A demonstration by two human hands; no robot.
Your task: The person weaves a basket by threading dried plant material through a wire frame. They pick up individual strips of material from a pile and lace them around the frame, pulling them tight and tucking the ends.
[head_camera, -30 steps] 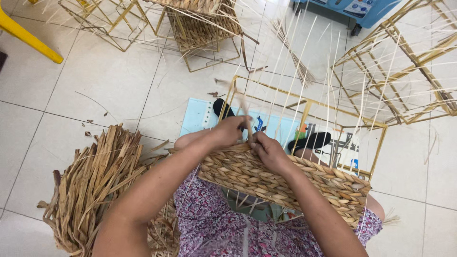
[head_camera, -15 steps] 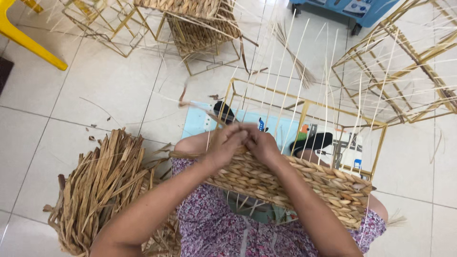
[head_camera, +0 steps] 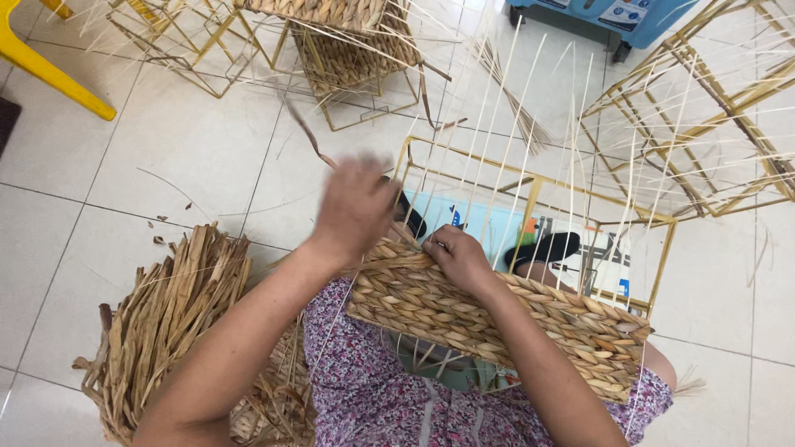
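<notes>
A gold wire basket frame (head_camera: 537,184) rests against my lap, its near side covered by a woven band of tan straw (head_camera: 497,310). Thin pale stakes rise from the weave. My left hand (head_camera: 354,209) is blurred, raised above the band's left end, and shut on a long straw strand (head_camera: 308,139) that trails up and to the left. My right hand (head_camera: 458,258) presses on the top edge of the weave, fingers curled over it.
A heap of dried straw (head_camera: 161,319) lies on the tiled floor at my left. Empty gold wire frames (head_camera: 704,124) stand at right and at the top left, one part-woven basket (head_camera: 348,37) at top. A yellow chair leg (head_camera: 54,74) shows at the upper left.
My left hand has lifted away from the right hand, up and to the left, drawing the straw strand out. The right hand stays on the weave's top edge.
</notes>
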